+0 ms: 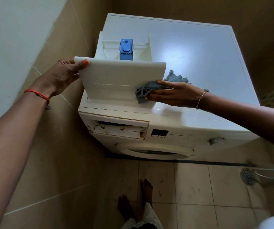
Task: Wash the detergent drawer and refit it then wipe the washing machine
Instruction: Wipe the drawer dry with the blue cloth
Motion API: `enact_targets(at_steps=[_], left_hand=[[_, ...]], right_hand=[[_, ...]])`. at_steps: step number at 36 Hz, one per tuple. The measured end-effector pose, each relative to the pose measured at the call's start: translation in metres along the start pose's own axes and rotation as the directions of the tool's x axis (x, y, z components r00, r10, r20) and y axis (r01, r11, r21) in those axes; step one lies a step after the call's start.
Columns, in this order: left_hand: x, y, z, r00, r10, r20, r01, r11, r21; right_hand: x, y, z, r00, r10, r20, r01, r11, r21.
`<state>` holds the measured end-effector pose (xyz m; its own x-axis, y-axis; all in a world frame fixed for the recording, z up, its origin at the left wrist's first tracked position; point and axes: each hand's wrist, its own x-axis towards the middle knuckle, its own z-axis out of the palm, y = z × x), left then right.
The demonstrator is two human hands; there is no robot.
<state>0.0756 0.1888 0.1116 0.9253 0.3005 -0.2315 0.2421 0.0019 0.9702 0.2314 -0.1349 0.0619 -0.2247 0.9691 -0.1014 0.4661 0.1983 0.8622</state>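
The cream-white plastic detergent drawer point(121, 75) w/ a blue siphon insert point(126, 49) is out of the machine, standing on the top of the white front-loading washing machine point(199, 63), front panel tilted toward the camera. Left hand point(63, 75) is clamped on the panel's upper left corner, thumb over the edge. Right hand point(174, 95) is closed on a crumpled grey cloth point(151, 90), pressing it against the panel's lower right.

Progress, as I judge it: drawer looks clean, no visible residue, so washing seems done; current step reads as drying or wiping the panel. Can't tell if it's wet.

Left to do: refit. The empty drawer slot point(118, 128) at the machine's front, upper left, is open and shows brownish grime round its edges. After that, wipe the machine itself; control strip & the round door point(154, 151) below look smudged, top looks fairly clean. Roughly mid-task.

Further out: beige wall tiles, tiled floor, a metal floor drain point(247, 176) at right.
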Motion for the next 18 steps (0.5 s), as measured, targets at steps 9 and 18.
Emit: enact_targets(at_steps=[9,18], left_hand=[[0.005,-0.006,-0.004,1.000,-0.012,0.003,0.012,1.000,-0.021],[0.011,-0.013,-0.006,1.000,-0.009,-0.014,0.007,0.997,-0.079]], right_hand=[[0.000,0.022,-0.002,0.942,0.311,-0.128,-0.288,0.942,0.175],[0.057,-0.005,-0.055,0.431,0.847,0.311,-0.483,-0.075,0.872]])
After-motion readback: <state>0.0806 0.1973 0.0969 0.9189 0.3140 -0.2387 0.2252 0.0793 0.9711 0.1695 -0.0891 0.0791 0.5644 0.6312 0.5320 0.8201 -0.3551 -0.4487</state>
